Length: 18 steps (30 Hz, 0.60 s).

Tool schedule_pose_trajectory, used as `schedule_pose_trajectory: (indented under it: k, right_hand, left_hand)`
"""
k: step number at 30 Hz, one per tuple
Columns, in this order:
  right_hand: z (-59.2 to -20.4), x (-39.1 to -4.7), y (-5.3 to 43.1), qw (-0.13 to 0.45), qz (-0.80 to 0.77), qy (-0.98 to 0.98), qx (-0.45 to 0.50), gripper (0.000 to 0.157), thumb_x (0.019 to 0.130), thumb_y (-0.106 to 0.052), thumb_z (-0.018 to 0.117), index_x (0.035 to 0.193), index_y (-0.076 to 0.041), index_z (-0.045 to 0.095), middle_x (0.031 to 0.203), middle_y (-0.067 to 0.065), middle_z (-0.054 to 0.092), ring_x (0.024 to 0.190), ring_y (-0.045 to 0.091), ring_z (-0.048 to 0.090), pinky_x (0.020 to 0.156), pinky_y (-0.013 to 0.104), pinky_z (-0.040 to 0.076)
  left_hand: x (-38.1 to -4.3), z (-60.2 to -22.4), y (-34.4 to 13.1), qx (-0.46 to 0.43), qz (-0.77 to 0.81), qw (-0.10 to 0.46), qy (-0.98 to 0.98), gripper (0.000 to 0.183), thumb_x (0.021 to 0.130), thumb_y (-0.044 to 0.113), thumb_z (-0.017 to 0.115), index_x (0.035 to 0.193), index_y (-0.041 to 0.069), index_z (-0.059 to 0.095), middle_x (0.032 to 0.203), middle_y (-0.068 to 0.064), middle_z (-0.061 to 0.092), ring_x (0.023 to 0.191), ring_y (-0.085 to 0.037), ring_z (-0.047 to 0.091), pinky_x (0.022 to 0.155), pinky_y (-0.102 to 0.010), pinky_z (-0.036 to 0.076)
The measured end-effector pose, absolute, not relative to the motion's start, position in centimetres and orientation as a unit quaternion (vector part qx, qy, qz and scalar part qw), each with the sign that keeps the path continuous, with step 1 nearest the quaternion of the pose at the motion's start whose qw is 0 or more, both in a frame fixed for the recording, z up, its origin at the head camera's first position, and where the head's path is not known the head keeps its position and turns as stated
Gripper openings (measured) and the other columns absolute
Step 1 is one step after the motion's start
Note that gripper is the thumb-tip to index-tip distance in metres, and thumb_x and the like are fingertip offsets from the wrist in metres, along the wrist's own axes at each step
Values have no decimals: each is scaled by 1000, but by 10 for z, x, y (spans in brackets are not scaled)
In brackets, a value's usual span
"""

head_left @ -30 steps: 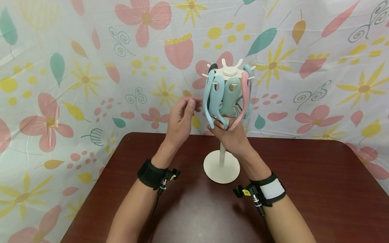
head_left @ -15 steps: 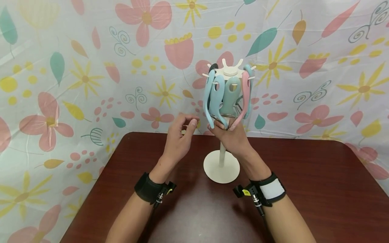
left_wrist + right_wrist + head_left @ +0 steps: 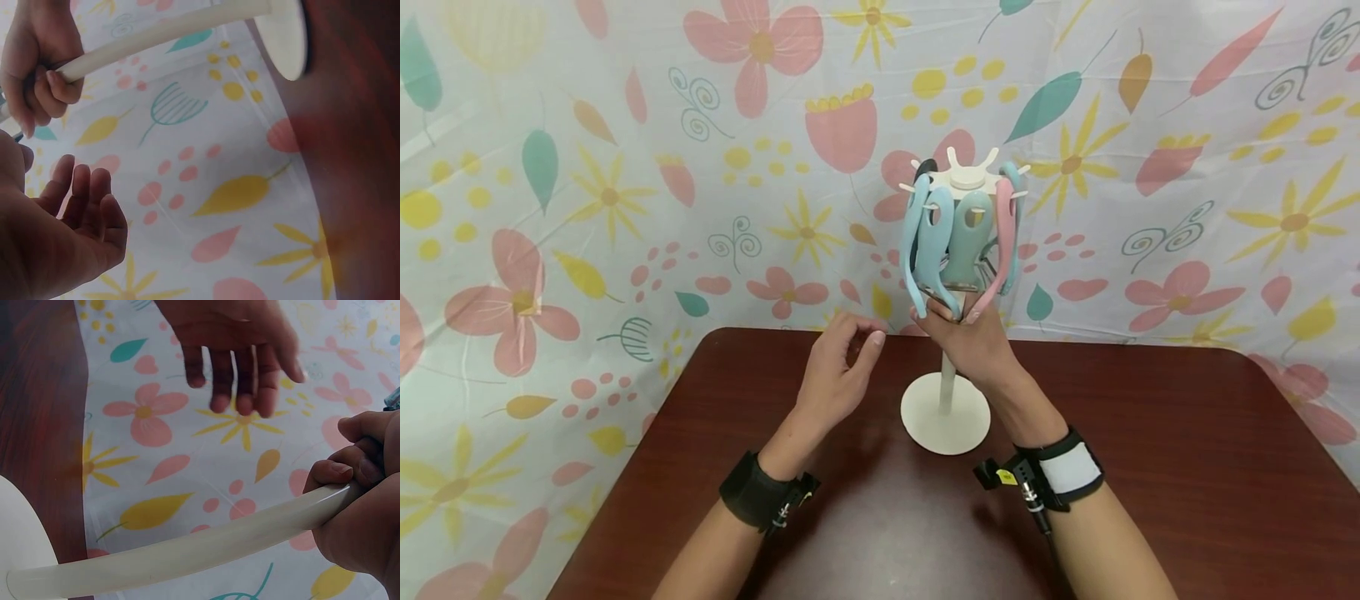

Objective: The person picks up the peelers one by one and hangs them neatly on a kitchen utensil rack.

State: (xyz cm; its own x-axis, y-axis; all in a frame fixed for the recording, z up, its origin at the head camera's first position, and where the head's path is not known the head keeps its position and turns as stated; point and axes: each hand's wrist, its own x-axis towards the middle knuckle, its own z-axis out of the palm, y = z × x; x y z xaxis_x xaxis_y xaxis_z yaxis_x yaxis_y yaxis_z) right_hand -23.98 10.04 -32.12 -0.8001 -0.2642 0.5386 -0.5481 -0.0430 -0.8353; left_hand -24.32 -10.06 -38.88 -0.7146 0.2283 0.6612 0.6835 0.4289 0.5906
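A white stand (image 3: pixel 967 178) with a round base (image 3: pixel 946 425) and a ring of hooks on top stands upright on the table. From its hooks hang several utensils with holed, curved plastic handles: light blue handles (image 3: pixel 934 237), a teal one (image 3: pixel 967 242) and a pink one (image 3: pixel 1004 233). Metal shows near their lower ends. My right hand (image 3: pixel 976 346) grips the stand's pole (image 3: pixel 206 540) just below the hanging utensils, fingers curled round it. My left hand (image 3: pixel 835 379) hovers left of the pole, apart from it, fingers loosely bent with nothing in them.
The dark reddish-brown tabletop (image 3: pixel 1150 433) reaches back to a floral cloth (image 3: pixel 760 183) hanging behind it. Black bands with small cameras and cables, such as the left wristband (image 3: pixel 758 490), circle both wrists.
My left hand has come down and toward me from beside the hanging utensils to a lower spot left of the pole. My right hand and the stand have kept their place.
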Motion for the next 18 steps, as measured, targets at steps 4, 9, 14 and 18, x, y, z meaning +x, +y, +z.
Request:
schedule_pose_trajectory:
  k: [4,9,14,18]
  right_hand:
    - [-322,-239,101,107,664,-679,294,46,91,2,62,65,-1,25,57,1,24,52,15,19,50,29,25]
    - [-321,-239,100,112,666,-678,290,45,90,3,63,65,-1,25,58,2,25,52,14,21,49,28,26]
    - [-320,-240,100,111,668,-675,294,45,90,3,63,66,0,25,58,2,24,52,13,21,49,28,26]
    - [-321,-240,100,115,668,-670,301,44,90,4,62,66,-1,26,58,1,24,52,14,21,49,28,26]
  left_hand:
    - [-241,-395,-107,-269,-430,243,-827,21,102,36,51,106,19,63,98,10,53,80,-12,49,67,-31,44]
    - [-239,-404,-113,-248,-385,238,-856,22,100,39,51,105,21,63,101,7,52,78,-13,46,64,-32,43]
    - [-241,-415,-118,-237,-309,260,-884,33,99,43,53,113,16,64,107,1,54,90,-13,51,74,-36,47]
    - [-243,-421,-120,-233,-246,279,-899,46,97,47,53,123,10,62,116,-4,55,102,-22,55,84,-47,47]
